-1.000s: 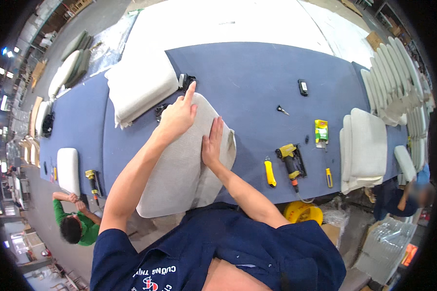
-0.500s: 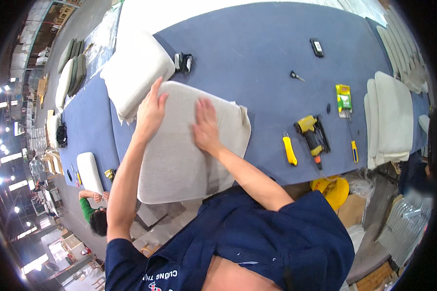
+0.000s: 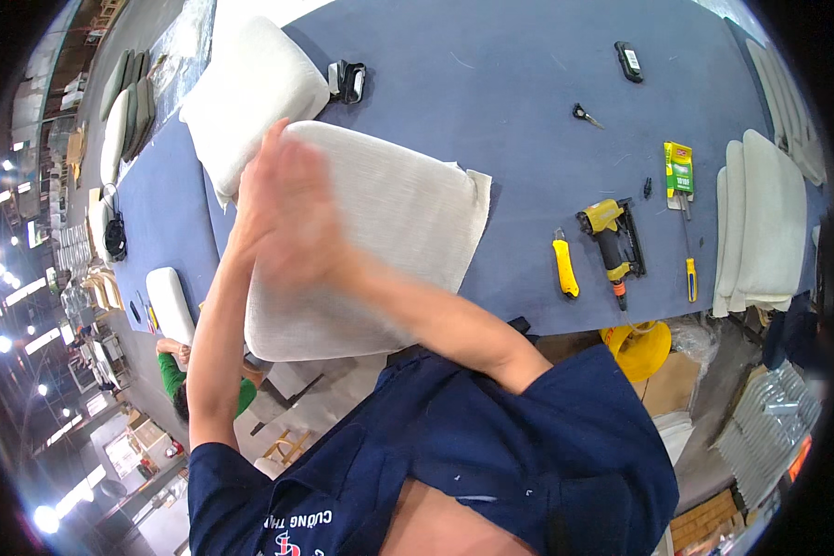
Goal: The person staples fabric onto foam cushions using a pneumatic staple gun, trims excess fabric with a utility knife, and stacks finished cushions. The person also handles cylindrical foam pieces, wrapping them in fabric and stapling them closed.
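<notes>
A light grey fabric-covered seat cushion [image 3: 389, 232] lies at the near edge of the blue table, with loose cloth at its far right corner. My left hand [image 3: 258, 185] rests along the cushion's left edge near the far left corner, its visible fingers stretched out. Over the cushion's left side, close to the left hand and partly covering it, is my right hand [image 3: 306, 222]. Motion smears its fingers, so their pose is unclear. A second pale cushion [image 3: 255, 93] sits just beyond my left hand.
Right on the blue table [image 3: 491, 120] lie a yellow utility knife [image 3: 565, 266], a staple gun [image 3: 612, 241], a screwdriver [image 3: 690, 278], and a green-yellow packet [image 3: 678, 171]. Pale covers [image 3: 760, 222] are stacked at the right edge. A person in green [image 3: 169, 371] works at the left.
My right hand has swept left across the cushion, from its middle to beside my left hand. The cushion has shifted slightly left and nearer in view; my left hand stays along its edge.
</notes>
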`<action>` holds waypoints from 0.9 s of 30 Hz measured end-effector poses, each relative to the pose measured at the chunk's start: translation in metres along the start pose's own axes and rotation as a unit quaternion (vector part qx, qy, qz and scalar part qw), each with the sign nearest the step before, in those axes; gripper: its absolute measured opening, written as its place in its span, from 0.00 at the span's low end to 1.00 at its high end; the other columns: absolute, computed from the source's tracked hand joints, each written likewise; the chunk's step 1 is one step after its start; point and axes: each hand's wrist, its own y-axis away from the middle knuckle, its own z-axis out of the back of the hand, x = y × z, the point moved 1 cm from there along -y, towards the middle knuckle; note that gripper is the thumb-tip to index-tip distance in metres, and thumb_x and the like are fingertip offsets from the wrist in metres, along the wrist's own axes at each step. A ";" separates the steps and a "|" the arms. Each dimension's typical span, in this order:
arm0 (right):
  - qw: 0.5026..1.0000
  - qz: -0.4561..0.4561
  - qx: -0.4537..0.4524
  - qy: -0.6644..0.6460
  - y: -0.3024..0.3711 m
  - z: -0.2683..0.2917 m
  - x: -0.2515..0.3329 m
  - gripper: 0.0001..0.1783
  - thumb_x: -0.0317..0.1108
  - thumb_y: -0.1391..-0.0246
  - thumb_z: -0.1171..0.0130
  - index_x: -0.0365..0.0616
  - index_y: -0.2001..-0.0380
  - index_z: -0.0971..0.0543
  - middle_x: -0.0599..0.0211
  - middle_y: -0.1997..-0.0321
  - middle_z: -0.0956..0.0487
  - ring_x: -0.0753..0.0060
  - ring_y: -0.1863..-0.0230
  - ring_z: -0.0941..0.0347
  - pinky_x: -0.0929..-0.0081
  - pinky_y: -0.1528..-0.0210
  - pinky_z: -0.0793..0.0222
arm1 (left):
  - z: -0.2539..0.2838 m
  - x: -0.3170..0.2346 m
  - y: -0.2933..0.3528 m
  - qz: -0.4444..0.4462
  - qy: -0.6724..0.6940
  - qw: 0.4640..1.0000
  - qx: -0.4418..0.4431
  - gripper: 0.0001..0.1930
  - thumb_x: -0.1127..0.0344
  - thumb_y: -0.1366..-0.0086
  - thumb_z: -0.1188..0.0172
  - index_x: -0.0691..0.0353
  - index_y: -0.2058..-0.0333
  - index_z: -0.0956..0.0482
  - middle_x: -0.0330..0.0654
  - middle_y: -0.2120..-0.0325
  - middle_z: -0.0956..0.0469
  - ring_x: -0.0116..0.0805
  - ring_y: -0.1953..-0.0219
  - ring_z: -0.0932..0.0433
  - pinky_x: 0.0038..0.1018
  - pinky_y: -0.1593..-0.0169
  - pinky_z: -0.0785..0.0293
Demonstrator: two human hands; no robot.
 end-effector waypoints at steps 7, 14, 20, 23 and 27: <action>0.965 -0.068 0.137 0.212 0.123 0.094 -0.097 0.39 0.43 0.32 0.47 0.49 0.21 0.42 0.53 0.14 0.52 0.41 0.15 0.61 0.38 0.19 0.62 | 0.002 -0.029 0.008 -0.010 -0.007 1.000 -0.005 0.28 0.48 0.21 0.48 0.49 0.28 0.37 0.59 0.38 0.24 0.62 0.41 0.21 0.51 0.37 0.27; 0.988 -0.121 0.090 0.040 0.107 0.151 -0.002 0.42 0.50 0.27 0.55 0.36 0.21 0.49 0.42 0.15 0.57 0.40 0.14 0.67 0.41 0.18 0.71 | 0.030 -0.080 0.094 0.023 0.618 0.765 0.181 0.41 0.33 0.21 0.64 0.55 0.22 0.48 0.43 0.23 0.42 0.39 0.23 0.43 0.39 0.22 0.49; 0.998 -0.044 -0.043 -0.016 0.047 0.143 0.110 0.49 0.66 0.26 0.68 0.36 0.20 0.54 0.44 0.14 0.66 0.42 0.14 0.75 0.45 0.17 0.77 | -0.037 -0.165 0.117 0.028 0.688 0.711 0.140 0.38 0.39 0.19 0.58 0.51 0.20 0.52 0.42 0.19 0.56 0.40 0.19 0.57 0.39 0.19 0.60; 0.981 -0.080 -0.011 -0.175 0.006 0.171 0.116 0.51 0.71 0.27 0.74 0.41 0.19 0.57 0.47 0.13 0.66 0.49 0.14 0.71 0.50 0.17 0.73 | -0.001 -0.200 0.103 -0.017 0.680 0.726 0.098 0.38 0.40 0.20 0.57 0.43 0.19 0.58 0.41 0.18 0.64 0.44 0.18 0.63 0.41 0.19 0.62; 0.968 -0.161 -0.013 -0.193 0.000 0.180 0.116 0.45 0.64 0.23 0.70 0.42 0.19 0.55 0.51 0.14 0.60 0.55 0.14 0.65 0.57 0.17 0.65 | -0.035 -0.195 0.080 -0.026 0.619 0.782 0.067 0.39 0.40 0.20 0.60 0.46 0.19 0.61 0.44 0.18 0.63 0.46 0.18 0.64 0.43 0.19 0.60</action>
